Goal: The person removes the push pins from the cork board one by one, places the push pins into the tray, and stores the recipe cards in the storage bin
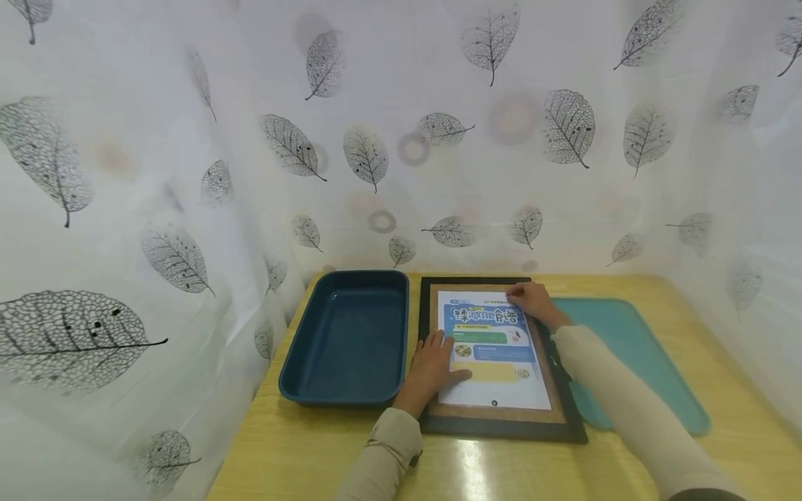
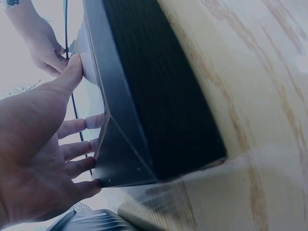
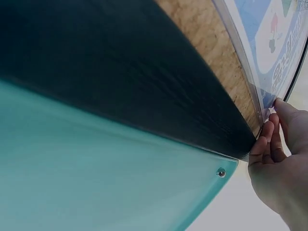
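Observation:
A printed paper sheet (image 1: 495,390) in a clear cover lies on a cork board (image 1: 464,417) with a black frame (image 1: 501,426). My left hand (image 1: 434,365) rests on the sheet's left side with its fingers spread and nearly straight. At the sheet's far right corner, my right hand (image 1: 532,300) pinches a small translucent piece that looks like a pushpin (image 3: 268,112); the fingertips mostly hide it. Its other fingers touch the frame's edge in the right wrist view. A small dark spot (image 1: 494,403) shows at the sheet's near edge.
A deep dark blue tray (image 1: 343,401) stands left of the board. On the right, a flat teal tray (image 1: 639,362) lies partly behind my right forearm, with a small metallic piece (image 3: 221,172) in its corner. Leaf-printed curtains (image 1: 401,195) enclose the wooden table (image 1: 301,452).

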`<move>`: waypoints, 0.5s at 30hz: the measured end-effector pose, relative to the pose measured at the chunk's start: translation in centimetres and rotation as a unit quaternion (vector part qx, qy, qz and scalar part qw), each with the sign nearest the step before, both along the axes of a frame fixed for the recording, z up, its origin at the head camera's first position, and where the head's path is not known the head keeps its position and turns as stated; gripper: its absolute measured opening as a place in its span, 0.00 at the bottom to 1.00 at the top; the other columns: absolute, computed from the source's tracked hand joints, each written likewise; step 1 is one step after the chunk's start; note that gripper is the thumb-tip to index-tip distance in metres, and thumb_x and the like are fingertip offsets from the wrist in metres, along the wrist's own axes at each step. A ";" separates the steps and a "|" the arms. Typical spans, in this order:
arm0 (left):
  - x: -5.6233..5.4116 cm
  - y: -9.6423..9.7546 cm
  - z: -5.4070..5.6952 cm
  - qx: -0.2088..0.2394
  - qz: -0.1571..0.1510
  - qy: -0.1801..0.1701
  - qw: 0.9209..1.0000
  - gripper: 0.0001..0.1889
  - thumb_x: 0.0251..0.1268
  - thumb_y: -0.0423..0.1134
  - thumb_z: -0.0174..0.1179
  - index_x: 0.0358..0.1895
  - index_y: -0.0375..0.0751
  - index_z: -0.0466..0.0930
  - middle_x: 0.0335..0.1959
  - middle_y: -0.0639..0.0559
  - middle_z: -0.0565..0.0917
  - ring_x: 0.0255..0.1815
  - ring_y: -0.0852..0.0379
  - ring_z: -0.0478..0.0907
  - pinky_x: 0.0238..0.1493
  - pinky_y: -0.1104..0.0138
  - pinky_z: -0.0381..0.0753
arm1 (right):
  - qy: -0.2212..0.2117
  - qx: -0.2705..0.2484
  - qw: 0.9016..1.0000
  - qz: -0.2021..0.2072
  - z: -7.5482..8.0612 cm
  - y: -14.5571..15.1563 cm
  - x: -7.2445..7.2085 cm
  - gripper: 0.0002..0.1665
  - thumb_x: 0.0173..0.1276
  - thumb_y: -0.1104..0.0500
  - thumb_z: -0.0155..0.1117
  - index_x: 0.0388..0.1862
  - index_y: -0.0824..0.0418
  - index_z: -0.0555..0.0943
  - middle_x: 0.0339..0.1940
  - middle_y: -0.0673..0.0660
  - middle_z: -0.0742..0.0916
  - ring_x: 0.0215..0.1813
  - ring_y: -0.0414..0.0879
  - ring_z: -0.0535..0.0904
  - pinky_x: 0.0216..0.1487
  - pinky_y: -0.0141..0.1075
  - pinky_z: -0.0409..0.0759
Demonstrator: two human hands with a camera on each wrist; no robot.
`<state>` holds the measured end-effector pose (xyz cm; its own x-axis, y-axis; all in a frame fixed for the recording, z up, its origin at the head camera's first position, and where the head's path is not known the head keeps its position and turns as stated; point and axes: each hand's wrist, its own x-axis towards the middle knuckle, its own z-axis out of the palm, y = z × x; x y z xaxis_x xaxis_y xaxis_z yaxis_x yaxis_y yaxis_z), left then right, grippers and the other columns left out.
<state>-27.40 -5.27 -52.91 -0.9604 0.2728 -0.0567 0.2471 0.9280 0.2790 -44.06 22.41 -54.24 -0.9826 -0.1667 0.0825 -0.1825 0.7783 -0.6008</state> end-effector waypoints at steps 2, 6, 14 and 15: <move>0.0 0.1 0.0 0.001 0.000 -0.001 1.000 0.45 0.64 0.65 0.68 0.77 0.41 0.67 0.79 0.41 0.64 0.81 0.43 0.59 0.78 0.44 0.61 | 0.006 0.002 1.000 0.001 0.0 0.1 0.0 0.12 0.72 0.64 0.67 0.49 0.71 0.85 0.47 0.69 0.88 0.51 0.64 0.84 0.58 0.57 0.81; 0.0 0.1 -0.1 0.000 0.002 -0.003 1.000 0.45 0.65 0.66 0.67 0.77 0.42 0.67 0.80 0.42 0.64 0.81 0.44 0.59 0.79 0.45 0.61 | 0.011 -0.002 1.000 0.004 0.0 0.2 0.0 0.13 0.73 0.64 0.66 0.50 0.72 0.84 0.45 0.69 0.88 0.49 0.63 0.84 0.56 0.57 0.81; 0.1 0.2 0.0 -0.001 0.007 -0.002 1.000 0.45 0.64 0.66 0.68 0.77 0.43 0.68 0.79 0.42 0.65 0.81 0.45 0.59 0.79 0.45 0.61 | 0.006 -0.004 1.000 -0.010 -0.4 0.1 0.4 0.15 0.74 0.62 0.66 0.54 0.70 0.84 0.49 0.70 0.88 0.54 0.64 0.84 0.61 0.58 0.80; 0.1 0.1 0.0 -0.002 0.007 -0.002 1.000 0.44 0.64 0.65 0.68 0.77 0.43 0.68 0.79 0.42 0.65 0.81 0.45 0.59 0.79 0.45 0.61 | 0.007 -0.005 1.000 -0.013 -0.4 0.1 0.4 0.14 0.74 0.62 0.66 0.53 0.70 0.85 0.49 0.70 0.88 0.54 0.64 0.84 0.62 0.58 0.80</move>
<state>-27.30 -5.12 -52.87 -0.9638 0.2594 -0.0621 0.2331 0.9322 0.2770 -43.69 22.49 -54.63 -0.9854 -0.1402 0.0969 -0.1701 0.7771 -0.6059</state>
